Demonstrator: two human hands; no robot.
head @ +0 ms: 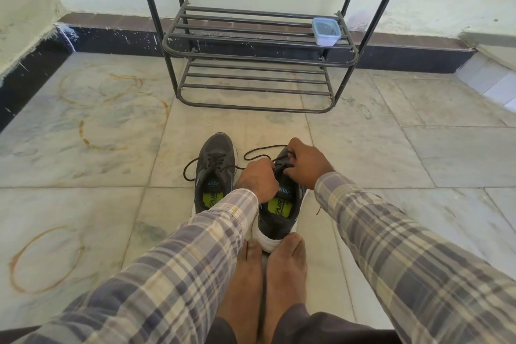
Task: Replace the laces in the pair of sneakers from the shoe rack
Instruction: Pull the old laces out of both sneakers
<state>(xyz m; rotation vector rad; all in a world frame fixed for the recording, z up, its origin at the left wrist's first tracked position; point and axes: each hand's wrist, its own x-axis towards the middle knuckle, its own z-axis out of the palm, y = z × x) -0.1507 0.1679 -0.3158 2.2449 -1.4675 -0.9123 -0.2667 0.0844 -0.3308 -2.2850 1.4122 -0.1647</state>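
**Grip.** The left hand (258, 180) and right hand (307, 165) are both clamped on the black lace (262, 147), pinching it over the eyelets of the nearer sneaker (279, 218), probably to work it loose. Bare feet (284, 260) touch the heel at 6 o'clock, apparently bracing the shoe. The second sneaker (215, 165), laced, lies just beside it at 9 o'clock.

**Room.** The floor (391, 162) is pale tile with ring stains. At 12 o'clock the shoe rack (251, 61) stands against the wall, with a lidded container (326, 33) on its middle shelf.
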